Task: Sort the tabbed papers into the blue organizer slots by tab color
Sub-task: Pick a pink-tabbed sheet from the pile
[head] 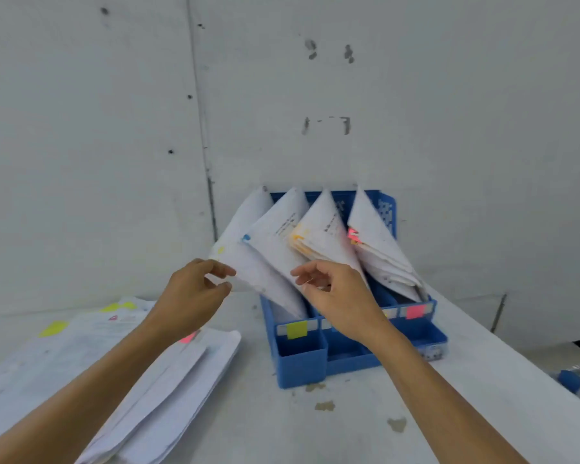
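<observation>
1. My left hand (191, 296) is just left of the blue organizer (302, 366). Its grip is narrow: thumb and forefinger pinch the lower left edge of a white yellow-tabbed sheet (248, 262).
2. That sheet leans out to the left from the organizer's leftmost slot, with its small yellow tab near its left corner.
3. My right hand (339, 299) is in front of the organizer's middle slots, fingers loosely curled and forefinger pointing left. I cannot tell whether this grip holds any paper.
4. Three more bundles stand tilted in the organizer, to the right of the sheet: a blue-tabbed bundle (275, 236), then an orange-tabbed bundle (322, 229), then a pink-tabbed bundle (372, 236) in the rightmost slot.
5. On the organizer's front rail a yellow label (296, 329) marks the leftmost slot and a pink label (416, 311) marks the rightmost. My right wrist hides the labels between them.
6. Left of the organizer, a loose pile of papers (168, 380) lies flat on the white surface (349, 430), showing yellow tabs and one pink tab.
7. The organizer stands against a pale wall (416, 95).
</observation>
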